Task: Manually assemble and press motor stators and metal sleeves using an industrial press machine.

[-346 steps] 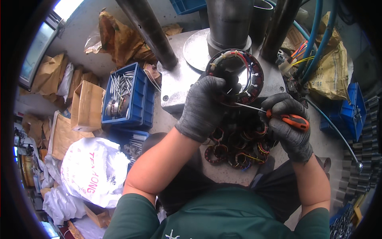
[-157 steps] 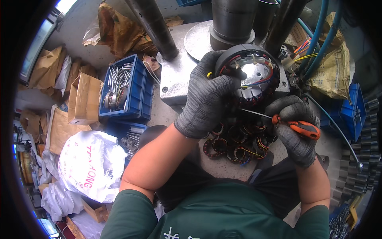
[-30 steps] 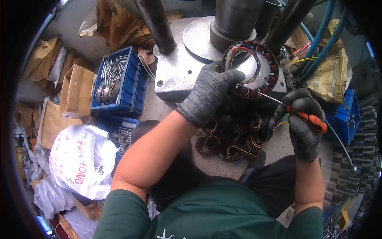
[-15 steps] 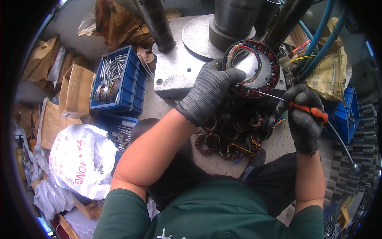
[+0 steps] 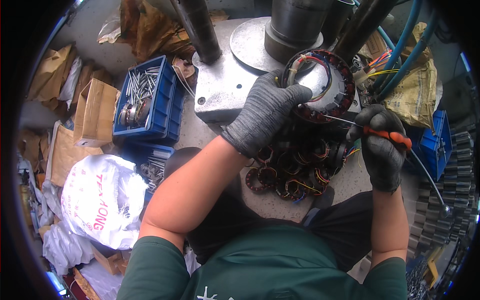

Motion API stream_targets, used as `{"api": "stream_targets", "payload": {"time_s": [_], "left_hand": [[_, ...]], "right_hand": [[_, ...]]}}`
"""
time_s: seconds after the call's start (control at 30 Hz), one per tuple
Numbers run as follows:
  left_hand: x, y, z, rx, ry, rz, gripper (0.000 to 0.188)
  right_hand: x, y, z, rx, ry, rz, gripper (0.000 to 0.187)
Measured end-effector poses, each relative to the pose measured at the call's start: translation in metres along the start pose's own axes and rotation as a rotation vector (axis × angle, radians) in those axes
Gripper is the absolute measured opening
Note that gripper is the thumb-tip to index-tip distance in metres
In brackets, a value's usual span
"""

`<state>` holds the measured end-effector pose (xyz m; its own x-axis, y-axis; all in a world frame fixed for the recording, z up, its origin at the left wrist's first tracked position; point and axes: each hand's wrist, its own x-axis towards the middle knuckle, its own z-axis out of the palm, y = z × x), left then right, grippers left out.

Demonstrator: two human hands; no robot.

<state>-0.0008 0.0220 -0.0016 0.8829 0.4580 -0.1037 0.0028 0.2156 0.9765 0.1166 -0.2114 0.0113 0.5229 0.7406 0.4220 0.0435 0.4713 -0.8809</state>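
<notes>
Wound ring [image 5: 346, 87]: held up in the left hand [image 5: 270, 110], mostly to the right of the thumb tip.
Wire bundle [image 5: 328, 75]: curving inside the ring, just above and right of the left thumb.
Left fingers: gloved, gripping the ring's left side, thumb in front; some are hidden.
Screwdriver [image 5: 376, 132]: shaft running left from the right hand [image 5: 382, 152] to the ring's lower edge; tip contact cannot be told.
Right fingers: gloved, curled around the orange handle.
Heap of smaller rings [image 5: 292, 187]: below the left fingers.
Steel base [image 5: 217, 87]: beyond the left fingers, a thick column [image 5: 292, 35] standing above it.
Blue crate [image 5: 155, 122]: well left of the left fingers, holding metal rods [image 5: 142, 85].
</notes>
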Motion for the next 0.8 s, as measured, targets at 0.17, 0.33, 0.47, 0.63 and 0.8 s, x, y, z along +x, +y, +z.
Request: {"api": "stream_targets", "payload": {"time_s": [0.17,0.33,0.47,0.63,0.8], "left_hand": [[-0.003,0.002,0.003,0.051,-0.006,0.012,0.024],[0.000,-0.006,0.000,0.275,0.031,0.124,0.024],[-0.001,-0.005,-0.002,0.312,0.044,0.210,0.026],[-0.004,0.003,0.003,0.411,0.063,0.259,0.030],[-0.006,0.000,0.004,0.453,0.070,0.342,0.033]], "right_hand": [[0.001,0.007,0.005,0.068,0.032,0.091,0.032],[-0.001,0.008,-0.003,0.363,0.102,0.289,0.032],[0.000,0.000,0.007,0.294,0.105,0.236,0.031],[-0.002,-0.004,0.015,-0.099,0.009,-0.008,0.030],[-0.003,-0.006,0.023,-0.267,-0.115,-0.065,0.025]]}}
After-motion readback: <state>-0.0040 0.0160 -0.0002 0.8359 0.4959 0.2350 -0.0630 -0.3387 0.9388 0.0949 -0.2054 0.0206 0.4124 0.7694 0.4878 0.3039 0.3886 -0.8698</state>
